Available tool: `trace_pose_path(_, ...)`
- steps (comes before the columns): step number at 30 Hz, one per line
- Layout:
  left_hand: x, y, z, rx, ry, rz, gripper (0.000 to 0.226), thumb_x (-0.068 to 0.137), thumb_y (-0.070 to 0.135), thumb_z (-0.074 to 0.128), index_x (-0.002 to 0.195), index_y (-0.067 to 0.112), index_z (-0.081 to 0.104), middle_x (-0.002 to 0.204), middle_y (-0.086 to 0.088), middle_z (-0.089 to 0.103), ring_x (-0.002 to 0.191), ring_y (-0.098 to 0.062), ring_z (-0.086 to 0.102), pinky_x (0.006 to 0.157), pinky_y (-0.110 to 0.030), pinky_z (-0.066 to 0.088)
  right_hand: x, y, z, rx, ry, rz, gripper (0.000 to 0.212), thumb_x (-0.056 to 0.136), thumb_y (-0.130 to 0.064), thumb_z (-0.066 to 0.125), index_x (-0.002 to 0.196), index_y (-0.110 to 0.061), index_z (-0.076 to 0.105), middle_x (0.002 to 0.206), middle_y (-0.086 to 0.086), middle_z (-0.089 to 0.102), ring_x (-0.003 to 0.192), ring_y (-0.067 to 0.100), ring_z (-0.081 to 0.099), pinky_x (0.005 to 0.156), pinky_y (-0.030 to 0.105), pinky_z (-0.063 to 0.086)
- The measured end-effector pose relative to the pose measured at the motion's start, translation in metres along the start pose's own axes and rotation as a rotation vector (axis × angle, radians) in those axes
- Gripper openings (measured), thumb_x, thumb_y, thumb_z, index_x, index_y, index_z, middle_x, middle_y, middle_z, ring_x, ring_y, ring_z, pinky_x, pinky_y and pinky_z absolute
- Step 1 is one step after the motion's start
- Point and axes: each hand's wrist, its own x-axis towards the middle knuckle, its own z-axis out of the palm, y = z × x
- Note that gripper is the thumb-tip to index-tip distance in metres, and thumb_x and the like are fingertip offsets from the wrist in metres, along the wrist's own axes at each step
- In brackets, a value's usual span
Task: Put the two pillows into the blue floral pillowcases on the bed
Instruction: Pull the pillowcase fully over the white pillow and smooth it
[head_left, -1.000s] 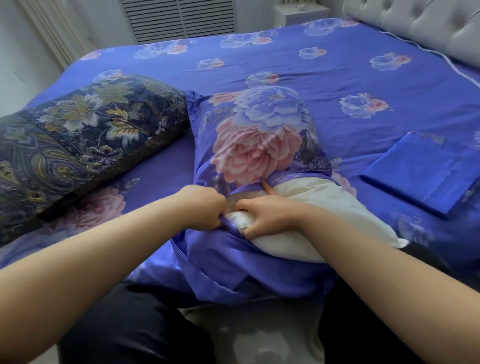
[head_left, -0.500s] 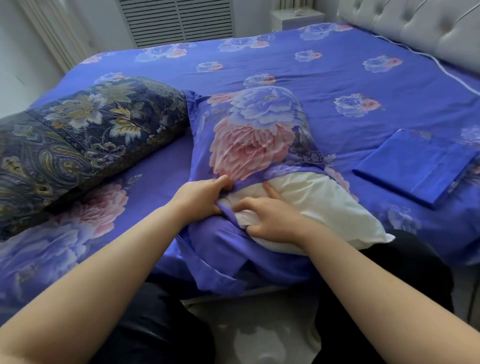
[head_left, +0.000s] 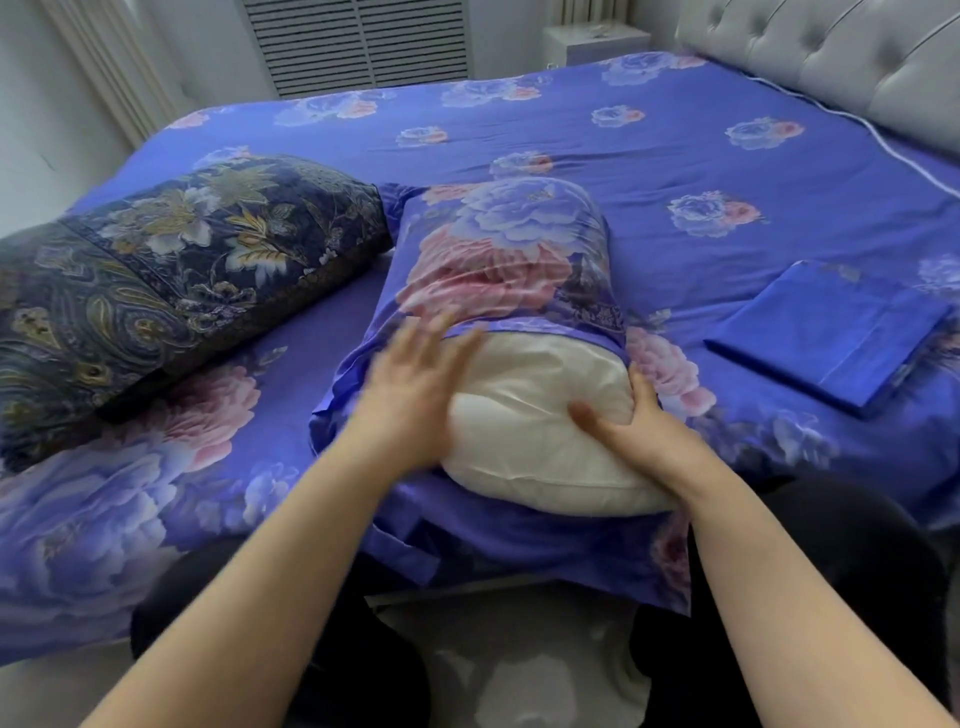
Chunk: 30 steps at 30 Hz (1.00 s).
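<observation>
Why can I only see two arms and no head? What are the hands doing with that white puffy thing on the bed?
The camera sits on the person's head and looks down, so you see only their own arms. The white pillow is halfway inside a blue flowery pillowcase on the bed. The right hand grips the pillow's near end, fingers curled into it. The left hand is blurry, with fingers spread, by the pillowcase opening; it seems to hold nothing. On the left lies a dark flowery pillow. On the right lies a folded blue cloth, perhaps the second pillowcase.
</observation>
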Motion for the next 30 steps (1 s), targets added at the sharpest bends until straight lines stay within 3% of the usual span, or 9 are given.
trace_pose_path(4, -0.020, 0.067, 0.037, -0.002, -0.177, 0.348, 0.118, 0.058, 0.073, 0.061, 0.145, 0.042, -0.013, 0.159, 0.002, -0.009, 0.144, -0.036, -0.003, 0.114, -0.056, 0.001, 0.004, -0.013, -0.015, 0.205, -0.012, -0.123, 0.100, 0.072, -0.061, 0.068, 0.150, -0.023, 0.017, 0.147, -0.003, 0.034, 0.129, 0.017, 0.039, 0.099, 0.019, 0.029)
trace_pose_path(7, -0.014, 0.068, 0.059, 0.013, 0.132, 0.166, 0.111, 0.063, 0.057, 0.072, 0.149, 0.028, 0.010, 0.150, -0.014, 0.033, 0.109, -0.033, 0.059, 0.090, -0.043, 0.049, -0.001, -0.029, -0.026, 0.410, 0.057, -0.278, 0.075, 0.072, -0.053, 0.068, 0.135, -0.019, 0.044, 0.123, -0.004, 0.052, 0.094, 0.006, 0.055, 0.071, 0.007, 0.038)
trace_pose_path(9, 0.002, 0.060, 0.047, -0.092, 0.277, -0.010, 0.090, 0.067, 0.043, 0.075, 0.143, 0.017, 0.033, 0.113, -0.015, 0.066, 0.072, -0.032, 0.066, 0.058, -0.034, 0.050, -0.009, -0.040, -0.026, 0.814, -0.080, -0.328, 0.057, 0.076, -0.050, 0.066, 0.122, -0.022, 0.047, 0.111, 0.003, 0.060, 0.075, 0.010, 0.063, 0.056, 0.019, 0.048)
trace_pose_path(11, 0.025, 0.045, 0.026, -0.196, 0.206, -0.229, 0.067, 0.078, 0.045, 0.068, 0.133, 0.013, 0.044, 0.096, -0.018, 0.068, 0.078, -0.040, 0.064, 0.061, -0.038, 0.045, -0.017, -0.046, -0.015, 0.966, -0.011, -0.465, 0.027, 0.089, -0.040, 0.055, 0.108, -0.022, 0.045, 0.101, 0.007, 0.064, 0.069, 0.013, 0.065, 0.056, 0.022, 0.050)
trace_pose_path(14, 0.053, 0.015, 0.013, -0.373, 0.170, -0.359, 0.050, 0.087, 0.048, 0.055, 0.127, 0.019, 0.046, 0.115, -0.017, 0.063, 0.105, -0.039, 0.057, 0.078, -0.037, 0.041, -0.005, -0.038, 0.020, 0.293, 0.447, -0.821, 0.017, 0.088, -0.027, 0.057, 0.101, -0.016, 0.053, 0.098, 0.006, 0.064, 0.084, 0.019, 0.062, 0.077, 0.030, 0.047)
trace_pose_path(18, 0.067, -0.005, 0.005, -0.603, 0.172, -0.365, 0.052, 0.087, 0.040, 0.059, 0.135, 0.025, 0.045, 0.132, -0.003, 0.056, 0.122, -0.025, 0.050, 0.086, -0.023, 0.035, 0.021, -0.013, 0.057, -0.489, 0.556, -0.907, 0.041, 0.071, -0.021, 0.051, 0.110, -0.014, 0.060, 0.106, 0.004, 0.063, 0.096, 0.029, 0.058, 0.078, 0.038, 0.038)
trace_pose_path(24, 0.071, -0.005, 0.007, -0.534, 0.157, -0.339, 0.056, 0.085, 0.045, 0.058, 0.135, 0.034, 0.037, 0.125, -0.007, 0.060, 0.113, -0.032, 0.055, 0.089, -0.038, 0.045, 0.033, -0.016, 0.061, -0.851, 0.455, -0.708, 0.033, 0.049, -0.020, 0.075, 0.080, -0.015, 0.066, 0.104, 0.011, 0.060, 0.087, 0.034, 0.054, 0.067, 0.039, 0.043)
trace_pose_path(28, 0.061, 0.009, 0.009, -0.246, 0.148, -0.317, 0.051, 0.089, 0.047, 0.051, 0.135, 0.033, 0.035, 0.116, -0.012, 0.063, 0.101, -0.039, 0.059, 0.075, -0.039, 0.042, 0.033, -0.008, 0.028, -0.727, 0.566, -1.050, 0.017, 0.055, -0.013, 0.055, 0.073, -0.013, 0.057, 0.077, 0.008, 0.059, 0.078, 0.031, 0.054, 0.087, 0.042, 0.042)
trace_pose_path(30, 0.057, 0.024, 0.018, -0.122, 0.010, -0.233, 0.047, 0.089, 0.051, 0.048, 0.131, 0.033, 0.037, 0.114, -0.012, 0.064, 0.099, -0.038, 0.060, 0.072, -0.037, 0.041, 0.025, -0.016, 0.003, -0.587, 0.628, -1.137, 0.018, 0.057, -0.013, 0.044, 0.074, -0.016, 0.044, 0.065, 0.009, 0.055, 0.061, 0.031, 0.053, 0.066, 0.036, 0.042)
